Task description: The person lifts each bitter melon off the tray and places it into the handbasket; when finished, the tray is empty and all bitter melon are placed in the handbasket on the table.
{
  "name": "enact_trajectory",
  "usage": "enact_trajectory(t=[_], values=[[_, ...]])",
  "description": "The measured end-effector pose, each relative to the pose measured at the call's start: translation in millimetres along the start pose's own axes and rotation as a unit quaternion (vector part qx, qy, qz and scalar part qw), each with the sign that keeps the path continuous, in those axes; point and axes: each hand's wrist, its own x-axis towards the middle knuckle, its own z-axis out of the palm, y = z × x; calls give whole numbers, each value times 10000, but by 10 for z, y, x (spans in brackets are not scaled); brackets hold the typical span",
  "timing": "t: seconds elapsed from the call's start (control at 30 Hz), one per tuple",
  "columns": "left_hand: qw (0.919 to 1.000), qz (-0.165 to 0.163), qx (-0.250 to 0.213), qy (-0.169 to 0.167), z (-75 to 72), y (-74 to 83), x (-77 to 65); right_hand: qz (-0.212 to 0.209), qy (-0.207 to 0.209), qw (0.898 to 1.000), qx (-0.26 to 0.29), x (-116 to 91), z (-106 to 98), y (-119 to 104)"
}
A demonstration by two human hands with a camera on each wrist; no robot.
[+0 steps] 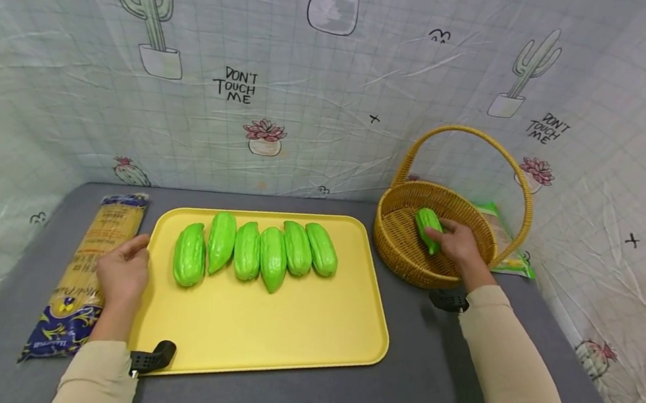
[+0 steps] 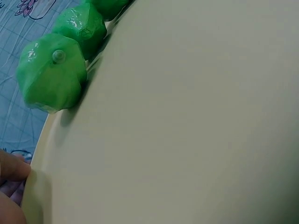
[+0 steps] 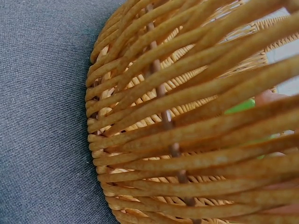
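Observation:
My right hand [image 1: 460, 242] reaches into a wicker basket [image 1: 406, 270] and holds a bright green ribbed gourd [image 1: 426, 219] between thumb and fingers. In the right wrist view the basket's woven side [image 3: 163, 140] covers most of the hand, and only slivers of the green gourd [image 3: 240, 106] show through. My left hand [image 1: 124, 268] is at the left rim of a yellow tray [image 1: 295, 320], fingers loosely bent. In the left wrist view its fingertips are beside the rim. Several similar green gourds [image 1: 273, 257] lie in a row across the tray's upper part.
A long pack of spaghetti [image 1: 83, 272] lies left of the tray, beside the left hand. Behind the basket, at right, lies a green-and-white packet [image 1: 514, 262]. The basket's tall handle [image 1: 473, 130] arches over it. A patterned cloth [image 1: 325, 93] hangs behind the grey table [image 1: 296, 402].

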Motion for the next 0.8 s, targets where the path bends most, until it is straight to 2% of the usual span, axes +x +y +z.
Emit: enact_trajectory(t=[0.3, 0.6, 0.8], values=[[10000, -60, 11, -42, -24, 18, -4, -71, 17, 9998, 182, 37, 14, 47], [10000, 20, 74, -29, -53, 11, -55, -15, -125, 9996, 239, 2, 22, 62], [9999, 58, 103, -45, -42, 18, -41, 49, -94, 9997, 237, -16, 12, 36]])
